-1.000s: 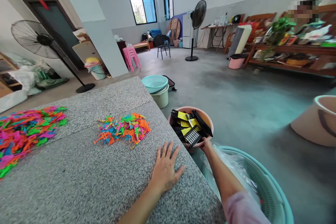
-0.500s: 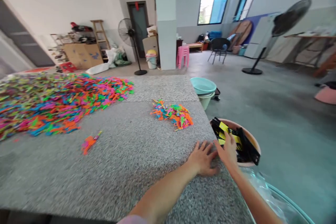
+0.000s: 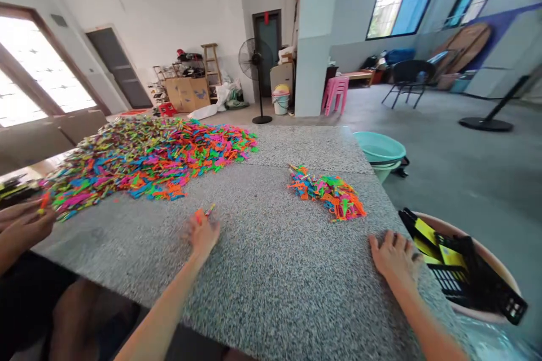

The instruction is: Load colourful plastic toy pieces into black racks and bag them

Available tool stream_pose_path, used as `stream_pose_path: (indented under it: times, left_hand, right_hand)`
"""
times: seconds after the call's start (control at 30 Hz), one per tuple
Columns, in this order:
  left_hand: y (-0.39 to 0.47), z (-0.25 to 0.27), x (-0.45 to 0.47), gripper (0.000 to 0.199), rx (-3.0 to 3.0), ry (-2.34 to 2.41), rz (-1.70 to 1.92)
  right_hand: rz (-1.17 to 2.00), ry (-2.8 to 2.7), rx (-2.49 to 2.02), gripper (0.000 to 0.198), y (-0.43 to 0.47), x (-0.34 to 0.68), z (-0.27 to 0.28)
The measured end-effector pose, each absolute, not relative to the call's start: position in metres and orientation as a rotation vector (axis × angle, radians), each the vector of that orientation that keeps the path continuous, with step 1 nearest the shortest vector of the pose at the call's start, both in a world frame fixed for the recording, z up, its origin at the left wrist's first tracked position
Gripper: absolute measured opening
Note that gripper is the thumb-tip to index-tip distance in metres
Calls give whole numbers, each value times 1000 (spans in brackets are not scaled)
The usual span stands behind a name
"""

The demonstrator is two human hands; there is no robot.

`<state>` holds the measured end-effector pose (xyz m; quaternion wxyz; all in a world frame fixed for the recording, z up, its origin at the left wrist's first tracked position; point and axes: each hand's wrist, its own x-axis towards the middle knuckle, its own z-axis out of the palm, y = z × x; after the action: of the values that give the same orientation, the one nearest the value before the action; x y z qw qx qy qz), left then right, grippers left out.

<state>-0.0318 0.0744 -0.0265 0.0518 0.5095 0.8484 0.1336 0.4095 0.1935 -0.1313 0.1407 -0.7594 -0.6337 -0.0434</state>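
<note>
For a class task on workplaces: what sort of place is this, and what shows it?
Probably a small workshop or home-based work area: a large heap of colourful plastic pieces on a speckled table, a tub of black and yellow items beside it, and a standing fan.

Speckled tabletop (image 3: pixel 275 271) under 2 colourful heaps (image 3: pixel 169 158) (image 3: pixel 334 194)

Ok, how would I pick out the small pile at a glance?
Find the big speckled grey table. Toward its right edge, beyond and left of the right hand, lies the small pile of bright pieces. It sits apart from the multicoloured heap to its left and is far smaller.
</note>
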Motion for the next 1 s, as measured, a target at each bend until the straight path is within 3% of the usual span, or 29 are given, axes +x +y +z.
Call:
stream_pose_path:
  times: [0.1,0.27,0.47,0.63,0.83,1.0]
  left_hand:
    - [57,-49,-60,66,1525,2617,405]
    - [85,-79,-11,48,1941,2203,445]
    - [283,-36,52,54,2118,2034,558]
    - [405,-26,84,38,2175,1886,499]
    - [352,-55,63,37,2293,1614,313]
    - [306,-36,36,45,2340,1394,101]
  right_hand:
    - [-171,-1839,-2255,63,192,404,-129]
    - [-186,-1850,-2355,61,192,401,-126]
    - [-136,-1832,-2408,60,194,405,-129]
    - [-122,-1816,-2424,59,193,405,-131]
    - [-98,-1805,-2404,58,189,399,-119]
    - [-34,-1780,-2389,58,189,396,-116]
